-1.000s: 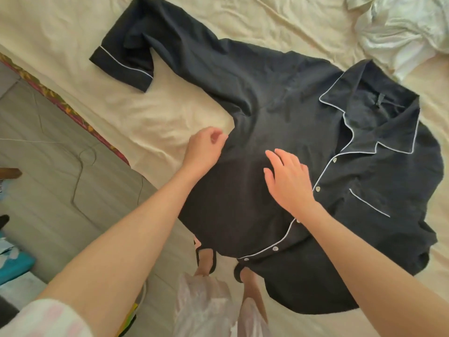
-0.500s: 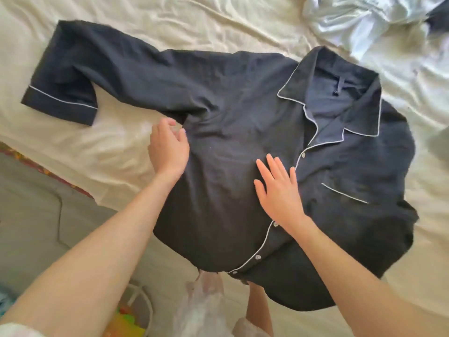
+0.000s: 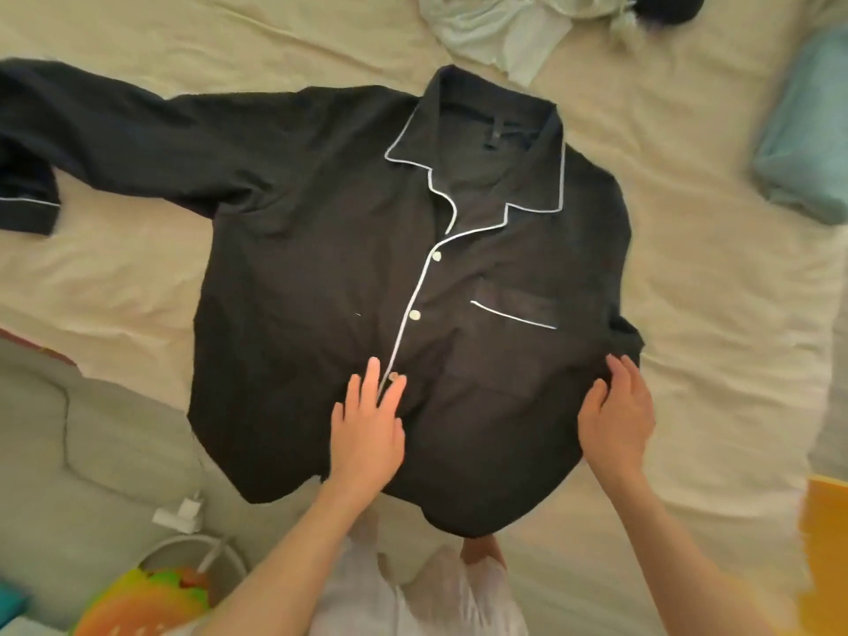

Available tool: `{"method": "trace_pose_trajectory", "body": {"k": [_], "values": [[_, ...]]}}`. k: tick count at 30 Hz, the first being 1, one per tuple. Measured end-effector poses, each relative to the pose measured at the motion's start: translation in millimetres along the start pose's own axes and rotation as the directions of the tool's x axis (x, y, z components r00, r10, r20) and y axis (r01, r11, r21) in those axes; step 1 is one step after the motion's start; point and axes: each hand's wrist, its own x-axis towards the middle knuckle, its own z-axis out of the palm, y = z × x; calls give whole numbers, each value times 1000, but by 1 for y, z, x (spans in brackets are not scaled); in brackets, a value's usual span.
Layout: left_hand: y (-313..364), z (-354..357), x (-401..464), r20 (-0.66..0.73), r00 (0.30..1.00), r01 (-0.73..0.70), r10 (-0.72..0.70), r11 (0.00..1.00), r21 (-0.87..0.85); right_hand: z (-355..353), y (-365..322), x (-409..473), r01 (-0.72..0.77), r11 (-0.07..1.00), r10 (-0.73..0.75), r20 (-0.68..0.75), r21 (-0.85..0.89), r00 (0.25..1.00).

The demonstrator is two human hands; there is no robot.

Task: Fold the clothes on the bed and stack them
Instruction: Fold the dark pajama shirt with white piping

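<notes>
Shirt [image 3: 321,277] lies front-up, collar away, hem toward person.

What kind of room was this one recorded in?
Most likely a home bedroom. A dark pajama shirt lies spread on a bed's wrinkled cream sheet, more clothes are piled beyond it, and a charger lies on the floor beside the bed.

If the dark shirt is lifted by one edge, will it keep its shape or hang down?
The shirt probably hangs limp: its thin cloth wrinkles and follows the bed. It seems light. The spread sleeve would likely trail behind.
</notes>
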Motion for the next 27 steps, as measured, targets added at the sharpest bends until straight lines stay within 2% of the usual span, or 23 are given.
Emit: {"method": "trace_pose_trajectory", "body": {"k": [1, 2, 3, 4, 6, 8, 11, 13, 16, 18, 21, 23, 25, 27], "values": [[10, 0, -1, -19, 998, 52, -52, 999, -1, -7, 11, 9, -149, 979, 148, 16, 136, 989], [22, 1, -3, -53, 994, 99, -100, 995, -24, -13, 21, 17, -310, 916, 297, 86, 257, 951], [36, 3, -6, -93, 985, 138, -143, 989, -61, -17, 32, 25, -425, 842, 387, 176, 332, 905], [53, 6, -9, -137, 975, 162, -177, 980, -112, -19, 42, 33, -465, 813, 396, 253, 350, 883], [89, 16, -20, -231, 952, 151, -201, 964, -218, -22, 55, 43, -459, 827, 328, 385, 325, 863], [125, 30, -34, -331, 933, 58, -141, 967, -249, -24, 61, 49, -437, 843, 260, 475, 314, 841], [175, 48, -55, -377, 923, -189, 77, 945, -268, -26, 63, 53, -396, 854, 163, 551, 336, 818], [202, 59, -61, -323, 924, -299, 203, 912, -282, -32, 62, 55, -436, 792, 113, 600, 427, 792], [230, 67, -54, -202, 960, -256, 193, 898, -357, -51, 61, 59, -474, 692, 33, 632, 544, 774], [243, 68, -45, -207, 964, -219, 164, 935, -280, -65, 63, 66, -450, 679, 4, 610, 581, 793], [257, 64, -33, -209, 978, -43, 10, 987, -156, -86, 69, 77, -469, 610, 14, 583, 639, 812], [266, 56, -31, -213, 973, 58, -83, 991, -121, -97, 74, 83, -515, 533, 0, 609, 671, 793], [276, 48, -31, -342, 937, 32, -77, 990, -134, -104, 79, 85, -533, 480, -51, 629, 697, 776], [281, 45, -36, -467, 884, -72, 2, 989, -131, -110, 83, 86, -543, 432, -102, 638, 720, 764]]}}
